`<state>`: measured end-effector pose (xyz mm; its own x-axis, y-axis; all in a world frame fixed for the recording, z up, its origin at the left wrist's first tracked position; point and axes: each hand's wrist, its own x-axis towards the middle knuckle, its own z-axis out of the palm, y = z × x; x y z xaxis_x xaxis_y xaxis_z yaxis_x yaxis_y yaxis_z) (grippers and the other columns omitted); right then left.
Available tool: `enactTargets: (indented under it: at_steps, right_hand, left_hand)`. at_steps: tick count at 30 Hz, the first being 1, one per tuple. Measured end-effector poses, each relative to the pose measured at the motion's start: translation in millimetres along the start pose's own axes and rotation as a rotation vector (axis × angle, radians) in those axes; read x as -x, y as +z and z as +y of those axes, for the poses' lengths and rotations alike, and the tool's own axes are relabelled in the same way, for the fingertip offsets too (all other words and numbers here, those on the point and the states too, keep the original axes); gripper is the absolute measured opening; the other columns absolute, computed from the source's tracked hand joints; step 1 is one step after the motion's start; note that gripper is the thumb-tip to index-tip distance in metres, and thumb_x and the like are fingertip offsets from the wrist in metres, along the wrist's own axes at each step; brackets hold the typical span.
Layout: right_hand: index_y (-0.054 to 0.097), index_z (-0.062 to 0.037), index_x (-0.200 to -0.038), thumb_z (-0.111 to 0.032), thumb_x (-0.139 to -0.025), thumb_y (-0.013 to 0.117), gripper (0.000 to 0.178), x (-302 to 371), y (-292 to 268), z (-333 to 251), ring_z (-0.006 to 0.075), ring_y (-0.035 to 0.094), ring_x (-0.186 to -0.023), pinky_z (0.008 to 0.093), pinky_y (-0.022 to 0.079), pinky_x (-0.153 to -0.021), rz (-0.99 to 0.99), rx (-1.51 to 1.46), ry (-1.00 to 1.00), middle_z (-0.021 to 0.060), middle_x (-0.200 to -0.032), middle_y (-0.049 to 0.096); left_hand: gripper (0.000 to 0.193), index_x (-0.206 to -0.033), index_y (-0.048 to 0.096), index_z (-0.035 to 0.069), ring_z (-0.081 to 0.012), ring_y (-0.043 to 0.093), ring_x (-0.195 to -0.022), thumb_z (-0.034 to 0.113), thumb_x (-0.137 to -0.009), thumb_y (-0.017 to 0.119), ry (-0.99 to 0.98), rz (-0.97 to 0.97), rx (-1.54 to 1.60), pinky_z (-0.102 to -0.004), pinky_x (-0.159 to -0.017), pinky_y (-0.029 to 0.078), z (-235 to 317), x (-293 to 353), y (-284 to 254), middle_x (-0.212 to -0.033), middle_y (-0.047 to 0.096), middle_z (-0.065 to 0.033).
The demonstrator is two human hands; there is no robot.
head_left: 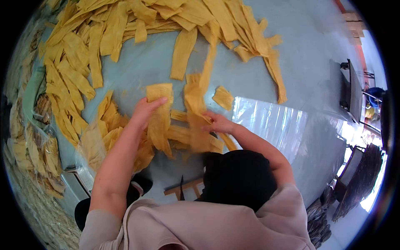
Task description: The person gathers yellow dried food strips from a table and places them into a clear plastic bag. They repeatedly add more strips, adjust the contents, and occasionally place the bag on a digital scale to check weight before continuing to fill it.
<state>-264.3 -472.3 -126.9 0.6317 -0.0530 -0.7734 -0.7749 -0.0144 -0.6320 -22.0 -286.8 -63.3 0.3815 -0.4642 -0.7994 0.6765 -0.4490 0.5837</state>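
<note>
Pinched between the thumb and fingers of my left hand (pixel 146 111), a broad yellow strip (pixel 157 118) hangs down toward me. My right hand (pixel 221 123) closes on the edge of a longer yellow strip (pixel 196 106), blurred by motion; its upper end reaches toward the far pile. Below and between the hands lie more yellow strips (pixel 179 134). A clear plastic bag (pixel 92 143) with yellow strips in it lies beside my left forearm. Just beyond my right hand is a short loose yellow piece (pixel 223 98). What the strips are made of, I cannot tell.
A large heap of yellow strips (pixel 110 31) curves across the far and left floor. Flat clear plastic bags (pixel 268 123) lie right of my right hand. At far left are filled bags (pixel 43 146) and a green sack (pixel 33 93). A dark cart (pixel 351 89) stands at right.
</note>
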Motion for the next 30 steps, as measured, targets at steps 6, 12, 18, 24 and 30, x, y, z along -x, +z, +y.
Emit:
enactTargets:
  at_steps: [6, 12, 18, 24, 30]
  right_hand:
    - [0.06, -0.0038, -0.114, -0.012, -0.085, 0.057, 0.03, 14, -17, -38, 0.0151, 0.058, -0.094, 0.0285, 0.046, -0.083, -0.124, 0.053, -0.475, 0.0088, -0.107, 0.064]
    - [0.063, -0.0012, -0.105, -0.014, -0.089, 0.058, 0.021, 23, -9, -95, 0.0101, 0.054, -0.076, 0.0265, 0.045, -0.069, 0.046, -0.244, -0.56, 0.004, -0.085, 0.062]
    - [0.062, -0.0026, -0.099, -0.016, -0.084, 0.065, 0.02, 48, -4, -133, 0.0219, 0.062, -0.07, 0.0313, 0.047, -0.062, 0.324, 0.257, -0.893, 0.0133, -0.08, 0.063]
    - [0.044, -0.0031, -0.126, -0.011, -0.082, 0.065, 0.049, 50, 11, -166, 0.0223, 0.058, -0.102, 0.0303, 0.045, -0.085, 0.307, 0.259, -0.898, 0.0134, -0.112, 0.06]
    - [0.043, -0.0057, -0.13, -0.014, -0.083, 0.062, 0.051, 32, 34, -172, 0.0215, 0.049, -0.118, 0.0298, 0.039, -0.096, -0.294, -0.465, -0.618, 0.0099, -0.127, 0.052]
  left_hand:
    - [0.061, -0.128, 0.049, 0.003, -0.0166, 0.054, -0.11, 0.013, -0.074, 0.074, 0.276, -0.353, -0.257, -0.0323, -0.095, 0.04, 19, 29, 5, -0.118, 0.058, -0.0023]
    - [0.061, -0.13, 0.047, 0.006, -0.0135, 0.051, -0.111, 0.005, -0.075, 0.074, 0.442, -0.578, -0.302, -0.0299, -0.097, 0.038, 29, 60, 7, -0.12, 0.056, -0.0001]
    - [0.038, -0.115, 0.06, 0.004, -0.0115, 0.056, -0.101, 0.007, -0.08, 0.072, 0.503, -0.202, -0.152, -0.027, -0.089, 0.044, 27, 81, 13, -0.111, 0.062, -0.0002]
    - [0.03, -0.111, 0.062, 0.005, -0.0106, 0.058, -0.097, 0.009, -0.083, 0.069, 0.688, -0.164, 0.125, -0.0261, -0.085, 0.046, 62, 109, 33, -0.105, 0.064, -0.0002]
    - [0.032, -0.114, 0.06, 0.004, -0.0137, 0.059, -0.098, 0.009, -0.083, 0.068, 0.6, 0.008, 0.185, -0.0279, -0.085, 0.047, 48, 105, 25, -0.108, 0.064, -0.0035]
